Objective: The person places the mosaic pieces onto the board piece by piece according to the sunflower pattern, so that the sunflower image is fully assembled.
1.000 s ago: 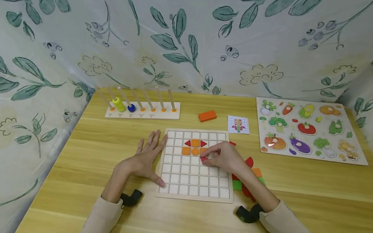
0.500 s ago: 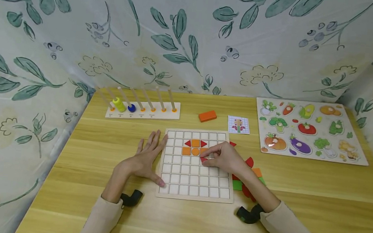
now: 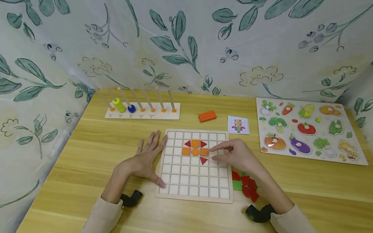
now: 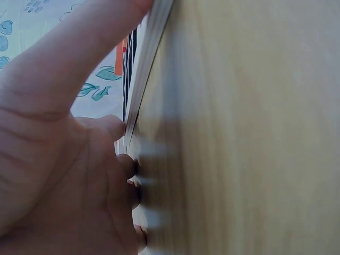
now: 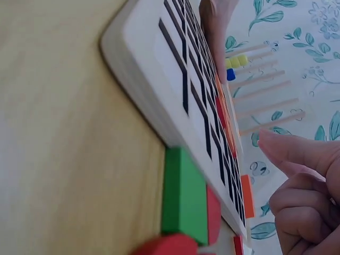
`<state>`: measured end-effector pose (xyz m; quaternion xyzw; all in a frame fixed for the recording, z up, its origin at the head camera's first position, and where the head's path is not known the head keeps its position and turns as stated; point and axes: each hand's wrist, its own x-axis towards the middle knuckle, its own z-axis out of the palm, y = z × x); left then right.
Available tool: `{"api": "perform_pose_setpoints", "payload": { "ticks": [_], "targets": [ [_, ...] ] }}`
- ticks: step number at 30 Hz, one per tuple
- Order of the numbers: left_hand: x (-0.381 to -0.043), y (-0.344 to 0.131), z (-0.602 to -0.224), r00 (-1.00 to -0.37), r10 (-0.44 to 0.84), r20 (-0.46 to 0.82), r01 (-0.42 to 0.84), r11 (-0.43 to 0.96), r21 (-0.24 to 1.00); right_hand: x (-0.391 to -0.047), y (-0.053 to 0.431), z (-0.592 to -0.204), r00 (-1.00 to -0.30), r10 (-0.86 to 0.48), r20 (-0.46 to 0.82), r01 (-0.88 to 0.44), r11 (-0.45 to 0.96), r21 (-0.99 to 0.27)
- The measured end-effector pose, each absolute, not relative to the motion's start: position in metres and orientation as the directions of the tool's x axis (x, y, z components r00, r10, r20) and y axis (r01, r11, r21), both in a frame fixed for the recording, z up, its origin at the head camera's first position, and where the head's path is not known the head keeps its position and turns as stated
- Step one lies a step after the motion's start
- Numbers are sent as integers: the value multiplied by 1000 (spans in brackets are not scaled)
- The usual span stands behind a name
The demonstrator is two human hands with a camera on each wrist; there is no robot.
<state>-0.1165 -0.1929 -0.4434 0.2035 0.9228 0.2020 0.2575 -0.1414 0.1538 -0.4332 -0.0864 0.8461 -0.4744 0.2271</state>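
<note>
A wooden grid board (image 3: 182, 196) lies on the table between the hands. On it sit orange squares (image 3: 195, 143), an orange circle (image 3: 195, 152) and red triangles (image 3: 188, 143), one red triangle (image 3: 204, 160) pointing down below the right orange square. My left hand (image 3: 143, 161) rests spread along the board's left edge, thumb near the lower corner; in the left wrist view the thumb (image 4: 79, 53) meets the board's side. Over the board's right side hovers my right hand (image 3: 234, 155), thumb and index finger apart with nothing between them. The right wrist view shows its other fingers bent.
Loose red pieces (image 3: 250, 188) and a green piece (image 3: 237, 185) lie by the board's right edge. Behind stand a peg rack (image 3: 169, 115), an orange block (image 3: 207, 116) and a pattern card (image 3: 238, 130). At the right lies a vegetable puzzle board (image 3: 307, 152).
My right hand has let go of the red triangle, leaving it in a grid square, and moved slightly right, with thumb and index finger now apart. The left hand has stayed put.
</note>
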Motion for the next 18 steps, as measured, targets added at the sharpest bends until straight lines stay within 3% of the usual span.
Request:
{"api": "perform_pose_setpoints", "payload": {
  "ticks": [18],
  "targets": [
    [-117, -193, -436, -778, 476, -411, 253, 835, 488, -133, 250, -420, -898, -297, -325, 77, 620, -781]
  ]
}}
